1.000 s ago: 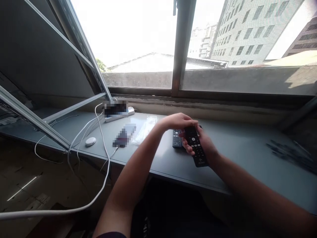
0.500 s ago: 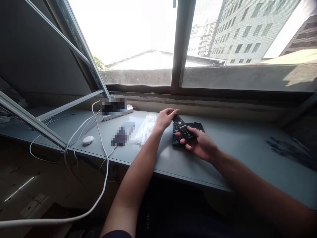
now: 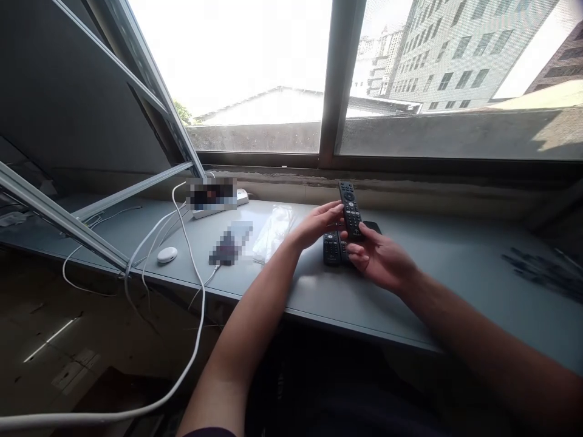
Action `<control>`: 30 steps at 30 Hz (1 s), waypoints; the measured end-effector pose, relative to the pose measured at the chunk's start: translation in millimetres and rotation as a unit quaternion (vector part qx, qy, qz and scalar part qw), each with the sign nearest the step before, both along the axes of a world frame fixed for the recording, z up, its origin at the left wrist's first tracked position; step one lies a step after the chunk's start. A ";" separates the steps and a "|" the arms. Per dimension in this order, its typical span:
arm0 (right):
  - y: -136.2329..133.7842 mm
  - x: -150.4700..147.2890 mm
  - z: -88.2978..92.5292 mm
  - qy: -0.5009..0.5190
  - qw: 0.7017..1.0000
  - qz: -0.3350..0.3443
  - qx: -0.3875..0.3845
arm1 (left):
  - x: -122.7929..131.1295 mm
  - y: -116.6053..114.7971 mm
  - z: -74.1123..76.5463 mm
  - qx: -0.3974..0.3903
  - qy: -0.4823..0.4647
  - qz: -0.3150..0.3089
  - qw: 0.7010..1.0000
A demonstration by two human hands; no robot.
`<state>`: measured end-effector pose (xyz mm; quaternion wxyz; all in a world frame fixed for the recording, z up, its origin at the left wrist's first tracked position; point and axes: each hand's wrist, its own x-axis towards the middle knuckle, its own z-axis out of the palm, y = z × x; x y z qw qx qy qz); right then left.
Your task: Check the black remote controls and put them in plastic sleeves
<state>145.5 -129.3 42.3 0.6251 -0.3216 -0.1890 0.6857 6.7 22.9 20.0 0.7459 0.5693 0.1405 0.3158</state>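
A black remote control (image 3: 350, 209) with rows of buttons stands nearly upright over the table, its button side facing me. My right hand (image 3: 382, 258) is closed around its lower end, thumb along the right edge. From the left, my left hand (image 3: 319, 224) has its fingers against the remote's left edge; some fingertips are hidden behind it. Below and behind both hands, several more black remote controls (image 3: 332, 249) lie side by side on the table, partly covered by my right hand and the held remote.
Clear plastic bags (image 3: 273, 233) lie left of my hands on the grey table (image 3: 437, 291). Beyond them are a blurred-out object (image 3: 230, 243) with a cable, a round white device (image 3: 167, 255) and a power strip (image 3: 241, 197). A dark pile (image 3: 542, 273) sits far right. White cables hang over the edge.
The held remote has swung from a slant to nearly upright and moved slightly up and right. My left fingers have gone from its top end to its left edge.
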 end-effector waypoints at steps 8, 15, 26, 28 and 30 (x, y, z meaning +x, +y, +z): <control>1.1 4.3 -2.9 -0.017 1.000 0.020 0.002 | -5.8 -7.0 8.0 -0.028 -0.059 -0.015 0.998; 2.1 4.6 2.9 0.066 0.995 0.058 -0.045 | -3.8 -3.4 -1.0 -0.022 -0.053 0.001 0.998; -1.8 2.2 10.3 0.142 0.989 -0.004 -0.050 | -11.4 -7.9 12.3 0.014 -0.027 -0.061 0.998; -2.6 0.4 11.4 0.119 0.992 -0.015 -0.050 | -12.6 -10.4 13.9 0.030 -0.025 -0.047 0.998; -2.9 -0.5 11.4 0.101 0.994 -0.017 -0.043 | -13.8 -12.1 14.4 0.042 -0.025 -0.033 0.998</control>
